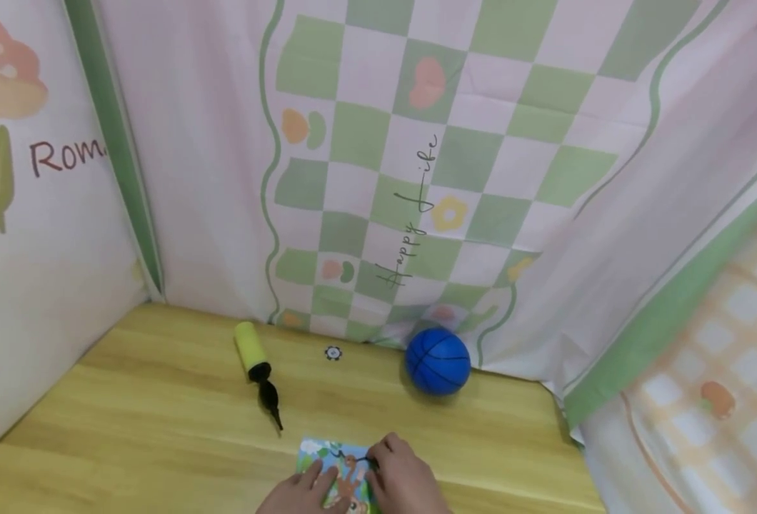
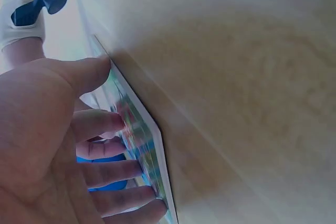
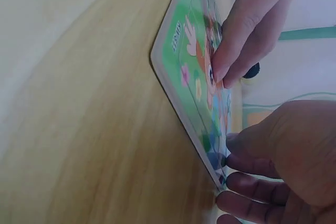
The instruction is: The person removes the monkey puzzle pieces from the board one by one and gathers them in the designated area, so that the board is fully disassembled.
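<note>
A picture board (image 1: 346,489), apparently a jigsaw with a monkey on it, lies on the table at the bottom of the head view. My left hand (image 1: 304,492) rests on its left part, fingers stretched over the picture. In the left wrist view the left thumb (image 2: 92,74) touches the board's pale edge. At the right side is my right hand (image 1: 407,478), fingers bent. In the right wrist view its fingertips (image 3: 231,182) touch the far corner of the board. A dark spot shows between thumb and fingers; whether it is a piece I cannot tell.
A yellow-green hand pump (image 1: 250,350) with a black nozzle end lies left of the board. Behind stands a blue basketball (image 1: 438,361) against the curtain (image 1: 378,178). A small black-and-white round tag (image 1: 333,353) lies between them. Fabric hangs on both sides of the wooden table (image 1: 179,400).
</note>
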A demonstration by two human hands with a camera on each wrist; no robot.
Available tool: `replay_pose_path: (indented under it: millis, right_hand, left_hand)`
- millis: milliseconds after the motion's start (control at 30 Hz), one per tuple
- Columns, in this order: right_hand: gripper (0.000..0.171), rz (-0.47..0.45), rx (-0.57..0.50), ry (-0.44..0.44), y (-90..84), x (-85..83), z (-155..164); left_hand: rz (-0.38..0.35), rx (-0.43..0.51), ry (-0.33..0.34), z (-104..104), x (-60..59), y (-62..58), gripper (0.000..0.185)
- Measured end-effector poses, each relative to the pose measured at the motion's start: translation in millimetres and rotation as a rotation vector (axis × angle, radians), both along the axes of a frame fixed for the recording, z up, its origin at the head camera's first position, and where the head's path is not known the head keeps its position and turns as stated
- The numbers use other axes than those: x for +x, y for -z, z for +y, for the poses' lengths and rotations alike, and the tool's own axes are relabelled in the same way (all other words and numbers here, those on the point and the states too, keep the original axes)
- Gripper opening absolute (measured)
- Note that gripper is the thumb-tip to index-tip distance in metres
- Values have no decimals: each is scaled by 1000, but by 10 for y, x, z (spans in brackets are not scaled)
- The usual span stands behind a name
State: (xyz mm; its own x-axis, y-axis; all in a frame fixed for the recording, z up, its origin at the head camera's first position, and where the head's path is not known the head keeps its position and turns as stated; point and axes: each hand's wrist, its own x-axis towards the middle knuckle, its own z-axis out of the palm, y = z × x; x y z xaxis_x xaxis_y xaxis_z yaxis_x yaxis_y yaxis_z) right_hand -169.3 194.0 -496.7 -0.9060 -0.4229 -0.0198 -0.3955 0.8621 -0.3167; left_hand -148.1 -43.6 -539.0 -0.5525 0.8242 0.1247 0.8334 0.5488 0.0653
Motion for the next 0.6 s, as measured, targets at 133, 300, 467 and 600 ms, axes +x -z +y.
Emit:
replay_pose_path:
  millis: [133, 300, 467, 600]
  right_hand:
    - [12, -4, -50, 19, 34, -20, 13]
    - [11, 16, -77, 23, 53, -39, 20]
    - [12, 26, -100, 13, 32, -43, 12]
    - [12, 28, -100, 26, 33, -46, 10]
  left_hand:
    - [42, -6, -4, 13, 7, 1, 59]
    - [30, -45, -18, 21, 6, -28, 58]
    - [-31, -71, -34, 15, 10, -51, 65]
    - [-79, -80, -33, 10, 5, -74, 68]
